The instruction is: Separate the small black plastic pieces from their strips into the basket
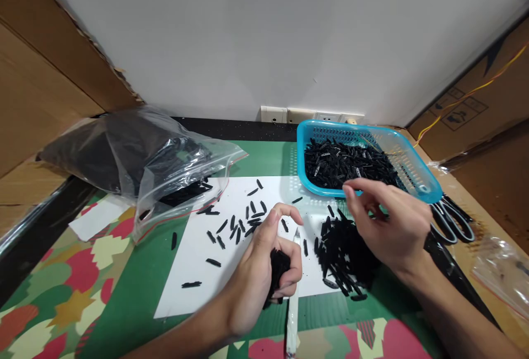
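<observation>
White sheet [194,271] left of hands, sparse.

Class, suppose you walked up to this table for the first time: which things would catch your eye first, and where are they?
Probably the bright blue basket at the back right, full of small black pieces. Next, the heap of black pieces on the white sheet at the centre, under the right hand. The left hand clutches a bundle of them, and a big clear bag lies at the left.
</observation>
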Demonstrator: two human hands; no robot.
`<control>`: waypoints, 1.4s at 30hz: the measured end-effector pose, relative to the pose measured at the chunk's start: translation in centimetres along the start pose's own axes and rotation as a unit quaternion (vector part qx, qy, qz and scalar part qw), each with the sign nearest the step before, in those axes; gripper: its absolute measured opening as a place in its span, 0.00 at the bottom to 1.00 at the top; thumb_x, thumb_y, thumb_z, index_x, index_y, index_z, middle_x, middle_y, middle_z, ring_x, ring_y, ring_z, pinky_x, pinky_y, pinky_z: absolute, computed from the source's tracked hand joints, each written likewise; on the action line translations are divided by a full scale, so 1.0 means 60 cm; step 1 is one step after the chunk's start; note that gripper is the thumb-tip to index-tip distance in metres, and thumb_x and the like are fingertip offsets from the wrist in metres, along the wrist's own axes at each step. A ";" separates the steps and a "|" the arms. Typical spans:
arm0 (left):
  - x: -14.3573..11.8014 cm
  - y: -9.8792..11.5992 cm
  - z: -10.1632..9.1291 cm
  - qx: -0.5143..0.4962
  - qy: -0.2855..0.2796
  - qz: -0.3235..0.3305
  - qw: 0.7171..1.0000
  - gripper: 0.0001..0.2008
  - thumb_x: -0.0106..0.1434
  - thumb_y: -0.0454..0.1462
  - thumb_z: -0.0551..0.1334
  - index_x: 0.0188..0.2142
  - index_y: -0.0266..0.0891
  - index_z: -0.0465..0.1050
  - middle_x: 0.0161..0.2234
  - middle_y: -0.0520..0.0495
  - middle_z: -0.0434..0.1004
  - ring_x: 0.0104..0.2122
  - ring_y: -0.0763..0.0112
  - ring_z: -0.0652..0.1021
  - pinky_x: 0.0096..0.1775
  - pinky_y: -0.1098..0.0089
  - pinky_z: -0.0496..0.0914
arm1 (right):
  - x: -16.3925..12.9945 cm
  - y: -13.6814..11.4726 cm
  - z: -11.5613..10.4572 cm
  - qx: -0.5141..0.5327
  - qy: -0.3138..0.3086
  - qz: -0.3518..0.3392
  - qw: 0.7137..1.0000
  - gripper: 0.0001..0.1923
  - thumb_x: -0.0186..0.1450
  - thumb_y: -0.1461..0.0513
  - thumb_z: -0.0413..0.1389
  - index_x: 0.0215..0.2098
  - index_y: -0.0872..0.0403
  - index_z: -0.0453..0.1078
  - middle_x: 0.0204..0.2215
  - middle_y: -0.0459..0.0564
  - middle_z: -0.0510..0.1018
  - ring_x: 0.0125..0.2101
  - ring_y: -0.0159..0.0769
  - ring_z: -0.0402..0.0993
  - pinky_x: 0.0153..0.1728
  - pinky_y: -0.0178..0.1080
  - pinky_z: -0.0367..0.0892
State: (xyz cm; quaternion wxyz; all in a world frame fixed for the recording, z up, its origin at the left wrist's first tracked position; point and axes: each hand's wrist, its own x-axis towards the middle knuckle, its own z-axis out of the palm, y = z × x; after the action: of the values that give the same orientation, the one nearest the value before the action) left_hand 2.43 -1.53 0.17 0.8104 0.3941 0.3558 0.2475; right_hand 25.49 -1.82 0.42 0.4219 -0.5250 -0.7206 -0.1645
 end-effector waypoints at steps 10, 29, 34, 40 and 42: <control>0.001 0.008 0.000 -0.014 -0.077 -0.141 0.987 0.37 0.66 0.70 0.35 0.62 0.54 0.52 0.21 0.60 0.60 0.17 0.76 0.53 0.19 0.78 0.47 | -0.012 -0.064 0.003 0.368 -0.233 0.082 0.896 0.05 0.73 0.64 0.61 0.39 0.54 0.79 0.23 0.42 0.78 0.19 0.26 0.67 0.24 0.31 0.62; 0.007 -0.007 -0.010 -0.020 -0.019 -0.120 0.992 0.31 0.69 0.68 0.44 0.51 0.50 0.63 0.23 0.60 0.59 0.17 0.78 0.55 0.20 0.79 0.48 | -0.029 -0.074 0.019 0.405 -0.288 0.119 0.859 0.06 0.73 0.60 0.62 0.39 0.55 0.78 0.24 0.42 0.77 0.22 0.27 0.66 0.27 0.31 0.61; 0.006 -0.005 -0.018 0.016 0.009 -0.075 0.997 0.22 0.73 0.60 0.53 0.44 0.45 0.63 0.19 0.61 0.59 0.15 0.79 0.55 0.19 0.79 0.48 | -0.019 -0.060 0.022 0.296 -0.149 0.054 0.942 0.06 0.74 0.63 0.60 0.38 0.55 0.76 0.20 0.41 0.74 0.19 0.28 0.66 0.25 0.32 0.60; 0.009 0.001 -0.017 0.036 0.005 -0.036 0.999 0.23 0.73 0.59 0.54 0.35 0.44 0.60 0.16 0.62 0.56 0.14 0.81 0.53 0.18 0.79 0.47 | -0.016 -0.058 0.037 0.244 -0.073 -0.016 0.967 0.08 0.76 0.64 0.56 0.38 0.55 0.75 0.22 0.44 0.79 0.18 0.30 0.70 0.25 0.35 0.60; 0.016 -0.002 -0.021 0.043 0.006 -0.020 0.999 0.24 0.71 0.61 0.56 0.35 0.44 0.61 0.15 0.63 0.56 0.14 0.81 0.49 0.18 0.78 0.48 | -0.018 -0.059 0.048 0.240 -0.063 -0.023 0.968 0.10 0.76 0.63 0.55 0.37 0.54 0.74 0.21 0.44 0.78 0.18 0.31 0.71 0.24 0.35 0.59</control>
State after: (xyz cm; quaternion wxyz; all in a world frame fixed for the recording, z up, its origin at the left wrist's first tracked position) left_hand 2.05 -0.35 -0.85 0.7955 0.4198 0.3787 0.2179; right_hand 21.18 -1.95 -1.38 0.4859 -0.4006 -0.7759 0.0370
